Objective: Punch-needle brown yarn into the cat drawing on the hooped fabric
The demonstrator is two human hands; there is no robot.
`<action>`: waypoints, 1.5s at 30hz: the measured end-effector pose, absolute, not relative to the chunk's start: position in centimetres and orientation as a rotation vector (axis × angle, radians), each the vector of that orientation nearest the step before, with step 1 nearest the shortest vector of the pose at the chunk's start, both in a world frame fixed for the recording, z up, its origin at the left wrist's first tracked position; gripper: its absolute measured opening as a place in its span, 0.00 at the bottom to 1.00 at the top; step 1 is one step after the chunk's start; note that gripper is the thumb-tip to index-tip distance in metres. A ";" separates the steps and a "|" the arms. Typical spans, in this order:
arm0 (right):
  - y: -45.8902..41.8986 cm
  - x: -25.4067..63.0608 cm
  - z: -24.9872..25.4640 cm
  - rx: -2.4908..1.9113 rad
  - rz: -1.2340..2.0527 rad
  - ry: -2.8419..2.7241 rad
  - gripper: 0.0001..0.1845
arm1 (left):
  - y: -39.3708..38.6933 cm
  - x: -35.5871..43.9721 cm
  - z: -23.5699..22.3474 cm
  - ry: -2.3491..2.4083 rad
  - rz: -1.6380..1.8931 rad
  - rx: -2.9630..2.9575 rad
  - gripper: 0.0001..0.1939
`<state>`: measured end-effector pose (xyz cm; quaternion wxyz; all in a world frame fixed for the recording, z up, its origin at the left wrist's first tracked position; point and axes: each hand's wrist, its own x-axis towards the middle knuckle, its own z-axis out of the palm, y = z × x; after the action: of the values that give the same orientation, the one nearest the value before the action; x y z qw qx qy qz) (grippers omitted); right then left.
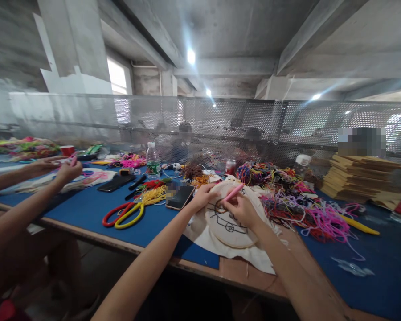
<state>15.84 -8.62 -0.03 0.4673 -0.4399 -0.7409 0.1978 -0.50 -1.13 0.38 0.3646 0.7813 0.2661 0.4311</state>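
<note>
A round embroidery hoop [235, 246] with cream fabric [200, 232] stretched in it lies at the table's front edge, partly tilted. Dark outlines are drawn or stitched on the cloth. My left hand [205, 196] grips the hoop's upper left rim, its fingers partly hidden. Between the fingers of my right hand [242, 208] is a pink punch needle [233, 192], slanted over the upper part of the hoop. Its tip is down near the cloth beside a loop of dark yarn; whether it pierces the fabric I cannot see.
Left of the hoop lie a phone [181, 197] and red-and-yellow scissors [128, 215]. Tangled yarn [307, 211] is heaped on the right, near stacked brown envelopes [357, 178]. A bottle [153, 161] and a can [230, 167] stand behind. A co-worker's hands [67, 168] work at far left.
</note>
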 end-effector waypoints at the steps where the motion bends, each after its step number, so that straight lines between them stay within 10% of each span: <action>1: -8.7 15.8 0.0 -1.087 0.464 -1.821 0.10 | -1.1 -0.5 0.3 0.690 1.104 2.006 0.19; 45: -7.8 16.1 -0.9 -1.175 0.393 -1.798 0.14 | -1.0 -0.5 0.1 0.692 1.098 1.960 0.19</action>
<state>16.06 -7.82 -0.91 0.4610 -0.4774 -0.7307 0.1598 -0.50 -0.95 0.15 0.3852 0.7694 0.2716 0.4311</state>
